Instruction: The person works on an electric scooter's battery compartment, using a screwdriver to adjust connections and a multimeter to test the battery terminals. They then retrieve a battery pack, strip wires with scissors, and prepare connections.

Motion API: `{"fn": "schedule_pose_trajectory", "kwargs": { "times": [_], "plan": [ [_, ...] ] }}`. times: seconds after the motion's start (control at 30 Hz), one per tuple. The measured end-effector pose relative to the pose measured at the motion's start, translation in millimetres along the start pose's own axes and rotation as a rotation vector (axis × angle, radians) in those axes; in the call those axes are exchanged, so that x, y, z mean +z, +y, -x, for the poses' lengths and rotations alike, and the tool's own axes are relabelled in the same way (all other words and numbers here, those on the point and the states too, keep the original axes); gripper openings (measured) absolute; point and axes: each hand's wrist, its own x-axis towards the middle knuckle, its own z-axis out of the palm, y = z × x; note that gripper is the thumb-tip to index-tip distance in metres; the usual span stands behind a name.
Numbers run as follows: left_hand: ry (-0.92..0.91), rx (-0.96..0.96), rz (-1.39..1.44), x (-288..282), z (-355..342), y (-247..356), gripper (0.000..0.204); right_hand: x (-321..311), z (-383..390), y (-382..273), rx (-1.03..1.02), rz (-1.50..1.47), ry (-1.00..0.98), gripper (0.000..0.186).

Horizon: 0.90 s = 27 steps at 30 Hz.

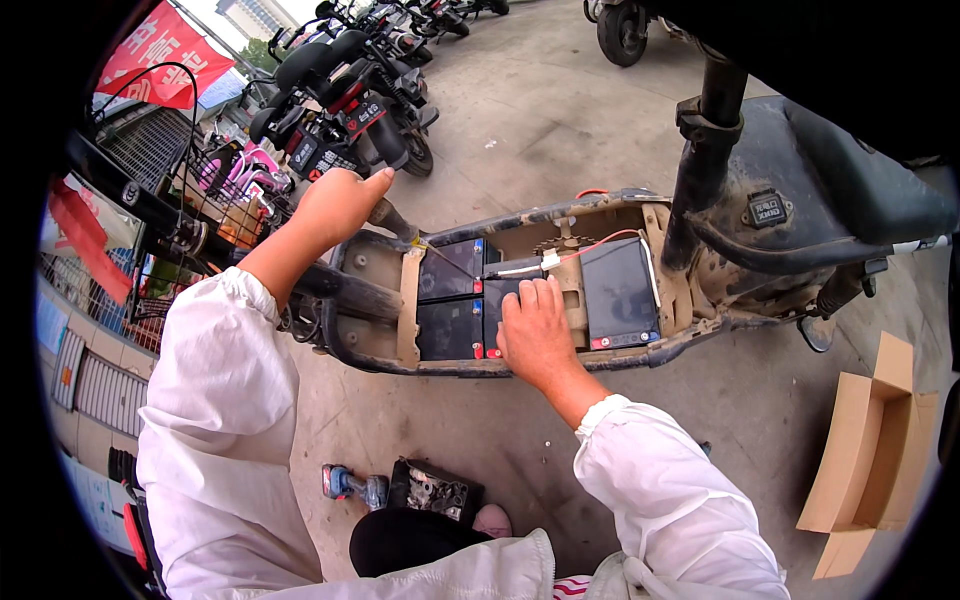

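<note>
My left hand (335,200) is closed round the handle of a screwdriver (395,222), whose thin shaft angles down to the terminals among black batteries in the scooter's open footboard frame (550,210). The fingers of my right hand (535,325) are curled over the middle battery (505,272), near a white connector (550,260) with red and white wires; whether they grip anything is hidden. Two batteries (445,330) lie at the left of the bay, and another (618,300) at the right.
Scooter body (815,190) at right; parked scooters (355,110), wire basket (230,185) and red banner (160,55) at upper left. Below the frame on the concrete lie a cordless drill (350,485) and a black toolbox (435,490); an open cardboard box (865,450) is at lower right.
</note>
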Motion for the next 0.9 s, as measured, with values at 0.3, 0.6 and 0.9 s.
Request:
{"fn": "schedule_pose_trajectory", "kwargs": {
  "times": [0.3,0.6,0.9],
  "plan": [
    [0.091,0.589,-0.171,-8,20,-11,0.036,0,-2,0,0.001,-0.010,0.003,0.029],
    [-0.017,-0.070,-0.131,-8,1,2,0.061,2,0,1,0.001,0.001,0.010,0.028],
    [0.176,0.614,-0.112,0,10,-23,0.032,2,0,3,-0.008,-0.006,-0.016,0.029]
  ]
}}
